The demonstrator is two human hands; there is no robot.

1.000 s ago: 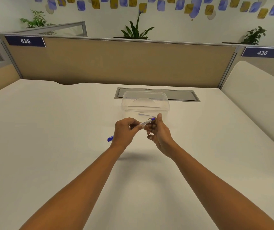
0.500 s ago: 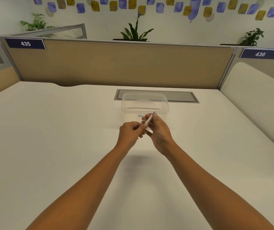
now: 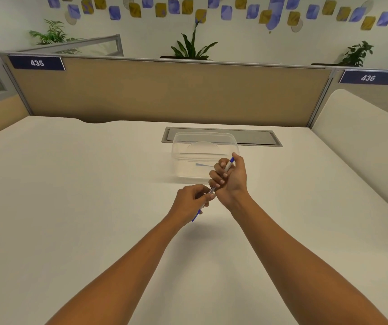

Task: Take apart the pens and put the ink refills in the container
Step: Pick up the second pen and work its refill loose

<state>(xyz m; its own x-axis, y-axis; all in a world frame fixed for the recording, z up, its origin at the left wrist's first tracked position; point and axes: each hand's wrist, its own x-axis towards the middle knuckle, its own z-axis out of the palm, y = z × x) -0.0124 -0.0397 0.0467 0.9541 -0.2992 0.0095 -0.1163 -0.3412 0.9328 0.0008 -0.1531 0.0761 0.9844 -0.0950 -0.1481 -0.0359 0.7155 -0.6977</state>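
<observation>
A white pen (image 3: 228,165) with blue ends runs diagonally between both hands, just in front of the clear plastic container (image 3: 183,146). My right hand (image 3: 231,181) is fisted around its upper part, the blue top poking out by the thumb. My left hand (image 3: 189,204) pinches the lower part, and the blue lower tip shows beneath that hand. Inside the container lies a thin pale refill-like piece (image 3: 203,164). Most of the pen's barrel is hidden by fingers.
The white desk (image 3: 70,195) spreads wide on all sides. A grey cable-tray cover (image 3: 256,138) sits behind the container. Tan partition panels (image 3: 164,95) close the back, and a rounded white divider (image 3: 364,141) bounds the right side.
My right hand has closed from a fingertip hold into a fist around the pen's upper part. My left hand has slid down and toward me, and the pen's blue lower tip shows again.
</observation>
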